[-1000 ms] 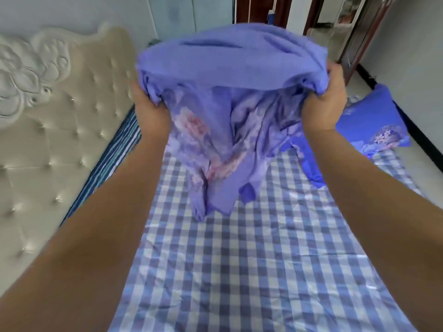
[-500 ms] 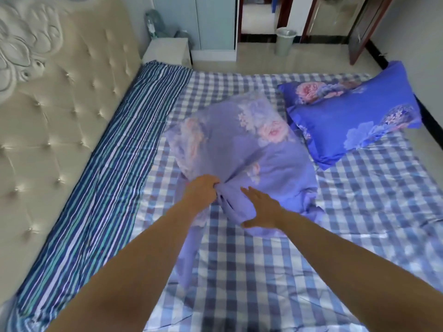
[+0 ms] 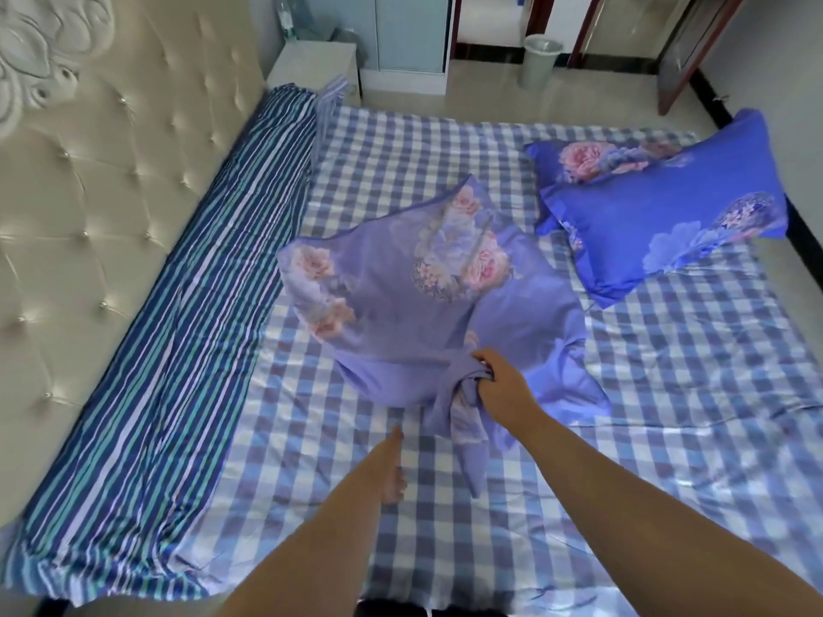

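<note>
A pale purple pillowcase (image 3: 401, 305) with pink flowers, inside out, lies rumpled in the middle of the checked bed sheet (image 3: 668, 416). My right hand (image 3: 499, 385) grips its bunched near end. My left hand (image 3: 392, 465) hangs just short of the cloth, fingers straight and pointing toward it, holding nothing. A second pillow (image 3: 668, 202) in a bright blue flowered case lies at the right side of the bed.
A folded striped blanket (image 3: 178, 327) runs along the cream tufted headboard (image 3: 89, 171) on the left. Beyond the bed stand a white bedside table (image 3: 311, 64), a pale cabinet (image 3: 409, 37) and a waste bin (image 3: 541, 60) on the tiled floor.
The pillowcase came down from in front of me onto the bed. My left hand let go of it and drew back; my right hand closed round the bunched end.
</note>
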Motion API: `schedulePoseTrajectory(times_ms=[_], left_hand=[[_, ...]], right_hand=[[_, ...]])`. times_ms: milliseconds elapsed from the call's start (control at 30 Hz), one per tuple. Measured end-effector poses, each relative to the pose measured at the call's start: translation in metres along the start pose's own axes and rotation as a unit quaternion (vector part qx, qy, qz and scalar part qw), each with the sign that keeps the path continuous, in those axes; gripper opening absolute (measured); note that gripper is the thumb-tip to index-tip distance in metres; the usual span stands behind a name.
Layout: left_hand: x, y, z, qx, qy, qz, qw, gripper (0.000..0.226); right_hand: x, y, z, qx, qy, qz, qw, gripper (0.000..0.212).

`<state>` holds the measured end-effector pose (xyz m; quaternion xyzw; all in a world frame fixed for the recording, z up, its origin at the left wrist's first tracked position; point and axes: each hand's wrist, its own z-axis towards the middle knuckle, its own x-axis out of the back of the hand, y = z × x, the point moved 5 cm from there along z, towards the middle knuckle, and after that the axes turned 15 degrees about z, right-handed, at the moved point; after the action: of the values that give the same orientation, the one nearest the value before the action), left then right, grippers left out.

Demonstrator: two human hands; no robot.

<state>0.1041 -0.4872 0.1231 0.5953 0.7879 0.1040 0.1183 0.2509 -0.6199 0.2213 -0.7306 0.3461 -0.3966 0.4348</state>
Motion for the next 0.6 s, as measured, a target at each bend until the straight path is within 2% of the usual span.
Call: schedulePoseTrajectory(times_ms=[67, 133, 200, 233, 300, 367, 400, 500, 567, 600], left_hand=[[-0.014, -0.019, 0.008, 0.041, -0.043, 0.007, 0.998, 0.094], [-0.026, -0.024, 0.012, 0.050, -0.067, -0.015, 0.996, 0.095], [-0.038, -0.018, 0.011, 0.034, -0.087, -0.046, 0.995, 0.093], [-0.042, -0.015, 0.012, 0.022, -0.093, -0.058, 0.994, 0.087], [-0.044, -0.004, 0.017, -0.009, -0.071, -0.110, 0.991, 0.058], [-0.043, 0.006, 0.017, -0.023, -0.033, -0.168, 0.985, 0.022], [-0.039, 0.009, 0.016, -0.026, -0.003, -0.183, 0.983, 0.014], [-0.019, 0.016, 0.008, -0.008, 0.072, -0.157, 0.985, 0.015], [0.006, 0.019, -0.002, -0.014, 0.195, -0.174, 0.965, 0.029], [0.020, 0.021, -0.008, -0.038, 0.264, -0.160, 0.951, 0.031]], right_hand=[[0.001, -0.014, 0.004, 0.024, -0.006, 0.039, 0.999, 0.040], [0.003, -0.029, 0.008, 0.042, -0.012, 0.072, 0.996, 0.045], [0.008, -0.043, 0.010, 0.044, -0.010, 0.108, 0.993, 0.041], [0.011, -0.048, 0.010, 0.037, -0.007, 0.130, 0.991, 0.037], [0.019, -0.052, 0.012, 0.020, -0.002, 0.171, 0.985, 0.034], [0.029, -0.055, 0.017, 0.015, 0.016, 0.190, 0.982, 0.036], [0.036, -0.055, 0.020, 0.019, 0.029, 0.183, 0.983, 0.036], [0.065, -0.045, 0.026, 0.048, 0.073, 0.086, 0.992, 0.028], [0.088, -0.014, 0.026, 0.025, 0.076, -0.069, 0.994, 0.030], [0.096, 0.011, 0.026, -0.034, 0.046, -0.149, 0.987, 0.030]])
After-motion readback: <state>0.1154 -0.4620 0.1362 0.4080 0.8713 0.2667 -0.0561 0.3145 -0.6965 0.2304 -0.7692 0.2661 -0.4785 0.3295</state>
